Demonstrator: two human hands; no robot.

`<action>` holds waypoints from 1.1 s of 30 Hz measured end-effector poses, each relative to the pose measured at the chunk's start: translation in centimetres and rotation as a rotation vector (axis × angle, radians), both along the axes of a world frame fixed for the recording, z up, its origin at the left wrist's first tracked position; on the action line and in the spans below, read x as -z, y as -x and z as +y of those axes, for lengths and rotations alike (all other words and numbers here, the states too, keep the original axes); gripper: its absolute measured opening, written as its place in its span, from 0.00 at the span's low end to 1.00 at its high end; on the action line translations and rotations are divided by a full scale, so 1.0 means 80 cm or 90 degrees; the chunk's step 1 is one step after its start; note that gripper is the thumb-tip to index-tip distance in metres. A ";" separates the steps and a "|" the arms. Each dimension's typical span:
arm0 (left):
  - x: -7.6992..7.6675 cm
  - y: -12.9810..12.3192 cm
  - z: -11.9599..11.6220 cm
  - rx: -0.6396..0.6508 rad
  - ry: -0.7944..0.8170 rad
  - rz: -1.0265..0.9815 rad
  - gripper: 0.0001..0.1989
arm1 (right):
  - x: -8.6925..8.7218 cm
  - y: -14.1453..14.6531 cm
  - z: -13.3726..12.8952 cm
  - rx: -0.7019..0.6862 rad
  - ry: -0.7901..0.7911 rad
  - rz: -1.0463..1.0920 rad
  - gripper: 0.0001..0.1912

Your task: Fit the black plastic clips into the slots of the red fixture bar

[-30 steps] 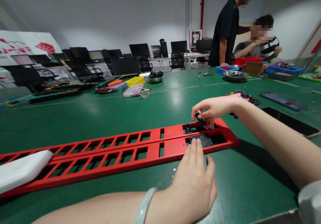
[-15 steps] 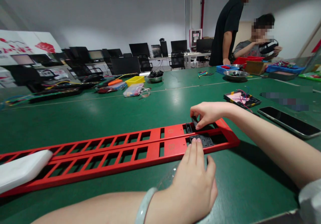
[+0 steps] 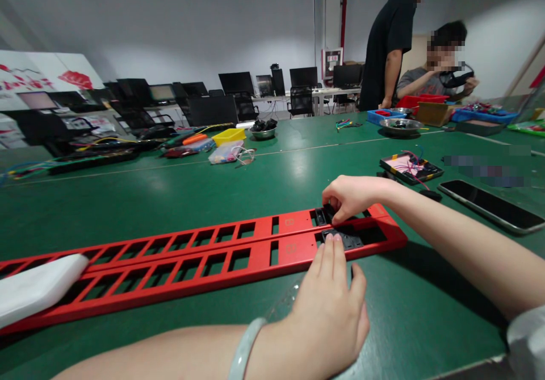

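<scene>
head view showed only the right-end slots of the red slotted frame (image 3: 238,249) filled, the right hand (image 3: 353,197) pinching a small black part (image 3: 327,214) into one, the left hand (image 3: 330,312) flat and open steadying the frame's edge, and the many slots leftward empty.

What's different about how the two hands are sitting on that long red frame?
The right hand is curled, its fingertips pinching a small black part at the far row of the red frame; the left hand lies flatter, fingers stretched to the near row. The right hand reaches in from the right side, the left hand from below. The left wrist wears a pale bracelet; the right shows none. Both work at the frame's right end.
</scene>
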State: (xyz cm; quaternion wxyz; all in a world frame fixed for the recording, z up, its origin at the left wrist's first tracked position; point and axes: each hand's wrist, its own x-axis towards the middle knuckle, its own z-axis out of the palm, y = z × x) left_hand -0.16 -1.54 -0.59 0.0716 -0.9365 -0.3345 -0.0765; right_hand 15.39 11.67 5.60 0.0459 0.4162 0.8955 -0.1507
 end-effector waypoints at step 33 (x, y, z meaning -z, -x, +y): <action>0.001 0.001 0.000 0.007 0.001 0.001 0.22 | 0.006 -0.003 0.008 -0.031 -0.041 0.025 0.22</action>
